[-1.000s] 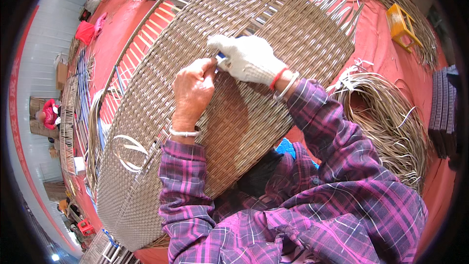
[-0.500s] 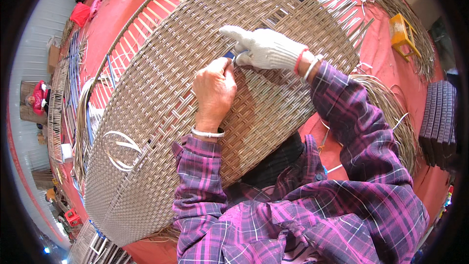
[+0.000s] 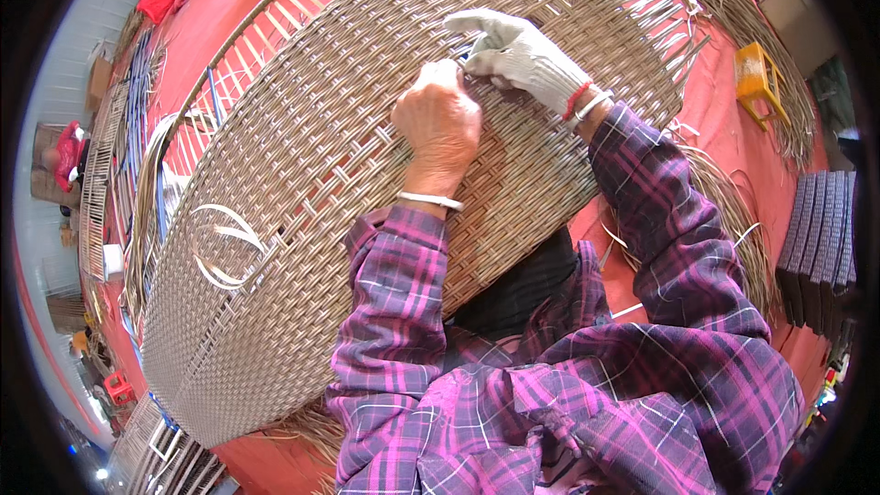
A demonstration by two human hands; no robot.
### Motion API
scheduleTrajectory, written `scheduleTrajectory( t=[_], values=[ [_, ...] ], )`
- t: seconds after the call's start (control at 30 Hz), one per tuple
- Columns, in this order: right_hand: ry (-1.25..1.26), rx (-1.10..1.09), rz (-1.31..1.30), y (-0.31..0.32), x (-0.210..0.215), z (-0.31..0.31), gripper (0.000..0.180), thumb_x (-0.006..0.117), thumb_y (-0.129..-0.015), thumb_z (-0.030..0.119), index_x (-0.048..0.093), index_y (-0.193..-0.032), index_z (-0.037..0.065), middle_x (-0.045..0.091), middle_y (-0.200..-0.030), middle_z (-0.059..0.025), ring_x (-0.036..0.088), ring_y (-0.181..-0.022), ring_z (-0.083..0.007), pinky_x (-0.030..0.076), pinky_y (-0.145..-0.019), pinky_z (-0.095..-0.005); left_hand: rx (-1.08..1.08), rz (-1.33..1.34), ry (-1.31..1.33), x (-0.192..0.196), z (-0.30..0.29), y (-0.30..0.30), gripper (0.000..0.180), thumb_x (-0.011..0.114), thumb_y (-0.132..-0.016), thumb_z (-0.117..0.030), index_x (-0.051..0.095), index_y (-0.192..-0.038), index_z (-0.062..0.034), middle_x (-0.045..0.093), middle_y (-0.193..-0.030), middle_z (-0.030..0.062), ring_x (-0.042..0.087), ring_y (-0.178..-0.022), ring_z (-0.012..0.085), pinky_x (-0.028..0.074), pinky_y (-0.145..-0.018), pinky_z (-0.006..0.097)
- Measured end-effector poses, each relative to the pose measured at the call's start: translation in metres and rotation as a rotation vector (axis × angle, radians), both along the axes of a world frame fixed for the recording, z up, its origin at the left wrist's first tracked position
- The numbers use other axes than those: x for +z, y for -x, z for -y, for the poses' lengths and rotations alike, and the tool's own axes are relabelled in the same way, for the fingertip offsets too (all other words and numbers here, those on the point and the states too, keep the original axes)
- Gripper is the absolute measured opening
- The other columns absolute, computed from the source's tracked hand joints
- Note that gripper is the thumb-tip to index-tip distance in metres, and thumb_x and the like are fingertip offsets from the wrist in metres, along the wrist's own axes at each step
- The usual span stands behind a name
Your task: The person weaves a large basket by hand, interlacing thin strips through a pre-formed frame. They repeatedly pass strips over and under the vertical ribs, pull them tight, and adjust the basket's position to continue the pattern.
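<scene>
On one woven panel, two hands

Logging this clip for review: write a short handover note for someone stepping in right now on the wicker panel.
Left hand: bare, fist closed, pressing on the woven panel near its upper middle.
Right hand: in a white glove, fingers pinching the strands beside the left hand.
Done: most of the panel is tightly woven.
Left: loose strand ends stick out along the far edge, and open gaps remain near the top left. Spare strands lie on the red floor to the right.
</scene>
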State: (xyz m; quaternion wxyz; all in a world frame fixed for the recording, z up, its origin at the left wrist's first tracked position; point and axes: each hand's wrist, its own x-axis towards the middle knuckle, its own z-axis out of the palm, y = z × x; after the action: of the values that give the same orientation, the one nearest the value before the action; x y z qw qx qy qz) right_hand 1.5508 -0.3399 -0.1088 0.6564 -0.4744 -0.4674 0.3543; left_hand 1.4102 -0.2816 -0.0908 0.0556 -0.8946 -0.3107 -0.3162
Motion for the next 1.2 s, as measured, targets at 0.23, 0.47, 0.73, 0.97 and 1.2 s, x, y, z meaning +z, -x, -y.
scheduleTrajectory(
  t=[0.23, 0.47, 0.73, 0.97, 1.2],
  values=[
    [-0.127, -0.163, -0.072, 0.011, -0.005, -0.002, 0.036, 0.068, -0.082, -0.001, 0.067, -0.117, 0.010, 0.056, -0.068, 0.0069, 0.045, -0.055, -0.0019, 0.039, -0.050, -0.0196, -0.095, -0.055, -0.121, 0.003, 0.006, 0.012, 0.011, 0.063, -0.087, -0.011, 0.067, -0.096, -0.0072, 0.064, -0.104, 0.0146, 0.066, -0.080, 0.0344, 0.052, -0.063, 0.043],
    [-0.085, -0.226, -0.060, -0.005, -0.018, -0.005, 0.027, 0.064, -0.086, 0.006, 0.069, -0.113, 0.010, 0.062, -0.078, 0.0037, 0.045, -0.058, -0.0008, 0.037, -0.051, -0.0160, -0.179, -0.019, -0.151, -0.024, 0.004, 0.027, 0.025, 0.064, -0.085, -0.005, 0.068, -0.109, -0.0062, 0.063, -0.111, 0.0111, 0.060, -0.104, 0.0296, 0.047, -0.088, 0.041],
    [-0.163, -0.433, 0.093, 0.004, -0.018, 0.009, 0.021, 0.066, -0.089, 0.017, 0.071, -0.106, 0.004, 0.067, -0.090, 0.0036, 0.057, -0.081, -0.0065, 0.045, -0.068, -0.0219, -0.271, 0.129, -0.194, -0.016, -0.012, 0.077, 0.015, 0.066, -0.084, -0.007, 0.070, -0.098, -0.0072, 0.066, -0.103, 0.0095, 0.062, -0.092, 0.0290, 0.046, -0.078, 0.041],
    [-0.117, -0.266, -0.194, 0.076, 0.003, 0.011, 0.033, 0.059, -0.097, 0.019, 0.062, -0.125, 0.003, 0.049, -0.077, 0.0075, 0.039, -0.065, -0.0018, 0.032, -0.056, -0.0185, -0.303, 0.172, -0.087, 0.019, -0.002, 0.226, 0.025, 0.068, -0.080, 0.001, 0.069, -0.104, -0.0043, 0.066, -0.103, 0.0095, 0.063, -0.095, 0.0268, 0.051, -0.083, 0.038],
    [-0.090, -0.099, -0.152, 0.077, -0.001, 0.008, 0.041, 0.058, -0.098, 0.039, 0.065, -0.118, 0.003, 0.053, -0.083, 0.0057, 0.040, -0.070, -0.0031, 0.033, -0.062, -0.0174, 0.158, -0.136, -0.339, 0.085, -0.007, 0.396, 0.031, 0.059, -0.079, 0.005, 0.068, -0.108, -0.0006, 0.065, -0.110, 0.0129, 0.060, -0.101, 0.0299, 0.050, -0.090, 0.040]
  ],
)
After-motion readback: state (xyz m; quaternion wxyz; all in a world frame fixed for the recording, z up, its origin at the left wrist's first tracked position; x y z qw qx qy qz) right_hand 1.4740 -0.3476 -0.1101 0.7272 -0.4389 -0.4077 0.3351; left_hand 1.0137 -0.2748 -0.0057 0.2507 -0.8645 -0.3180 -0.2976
